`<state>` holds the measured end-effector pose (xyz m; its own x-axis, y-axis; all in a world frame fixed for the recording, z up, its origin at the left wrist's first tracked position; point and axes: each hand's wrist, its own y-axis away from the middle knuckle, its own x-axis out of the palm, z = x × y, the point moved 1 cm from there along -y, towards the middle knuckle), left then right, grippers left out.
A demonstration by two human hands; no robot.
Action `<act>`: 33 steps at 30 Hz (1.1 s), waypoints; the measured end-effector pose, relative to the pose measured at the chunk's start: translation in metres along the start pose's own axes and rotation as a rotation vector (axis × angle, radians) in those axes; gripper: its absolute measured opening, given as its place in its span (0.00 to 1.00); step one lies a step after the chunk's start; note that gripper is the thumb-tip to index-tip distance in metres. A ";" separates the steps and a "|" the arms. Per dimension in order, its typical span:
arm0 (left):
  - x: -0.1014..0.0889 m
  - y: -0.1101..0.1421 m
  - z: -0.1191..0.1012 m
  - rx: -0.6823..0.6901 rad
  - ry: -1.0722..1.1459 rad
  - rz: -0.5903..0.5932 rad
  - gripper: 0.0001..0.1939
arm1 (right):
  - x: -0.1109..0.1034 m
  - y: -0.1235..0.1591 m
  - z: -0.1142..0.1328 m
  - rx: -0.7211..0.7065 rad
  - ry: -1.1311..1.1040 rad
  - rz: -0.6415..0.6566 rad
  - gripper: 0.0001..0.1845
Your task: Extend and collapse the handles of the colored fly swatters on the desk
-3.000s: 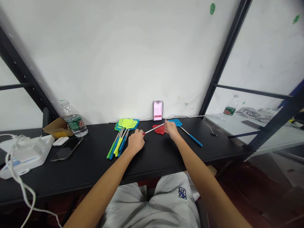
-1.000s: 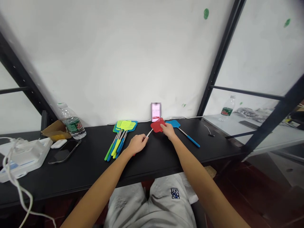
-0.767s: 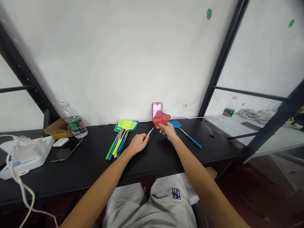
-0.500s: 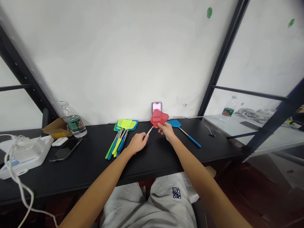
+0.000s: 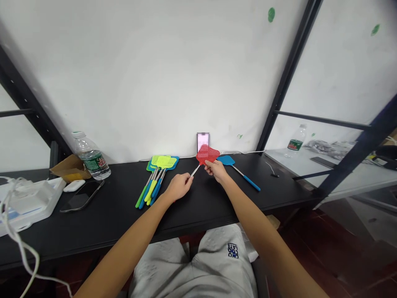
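Note:
Two red fly swatters (image 5: 203, 155) overlap at their mesh heads in front of me, above the black table. My left hand (image 5: 180, 186) is closed around the metal shafts, with the red handles mostly hidden beneath it. At the base of the red heads, my right hand (image 5: 216, 170) pinches with thumb and fingers. To the left lies a fanned bundle of yellow, green and blue fly swatters (image 5: 164, 162), heads toward the wall. A single blue fly swatter (image 5: 252, 183) rests right of my right hand.
A phone (image 5: 203, 140) with a lit screen leans against the wall behind the red heads. At left are a water bottle (image 5: 93, 159), a cardboard box (image 5: 70, 167), a white case (image 5: 74, 186), a dark phone (image 5: 83, 196) and a white power strip (image 5: 46, 203) with cables.
The red heads have tipped slightly, and a little more of the lit phone shows above them. Both hands keep their hold; the view has shifted a little.

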<state>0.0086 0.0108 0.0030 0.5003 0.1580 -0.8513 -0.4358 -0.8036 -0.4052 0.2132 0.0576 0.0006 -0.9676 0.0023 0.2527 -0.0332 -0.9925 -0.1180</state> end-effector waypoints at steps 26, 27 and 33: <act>0.001 0.000 -0.009 -0.015 0.023 -0.037 0.18 | 0.014 0.007 -0.008 -0.019 0.060 0.133 0.17; 0.001 0.000 -0.009 -0.016 0.018 -0.035 0.18 | 0.014 0.007 -0.008 -0.016 0.072 0.138 0.17; 0.003 0.001 -0.009 -0.016 0.003 -0.030 0.18 | 0.014 0.004 -0.012 0.005 0.132 0.140 0.17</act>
<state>0.0161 0.0051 0.0031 0.5148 0.1805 -0.8381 -0.4090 -0.8075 -0.4251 0.1965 0.0550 -0.0081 -0.9871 -0.1202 0.1058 0.1051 -0.9849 -0.1379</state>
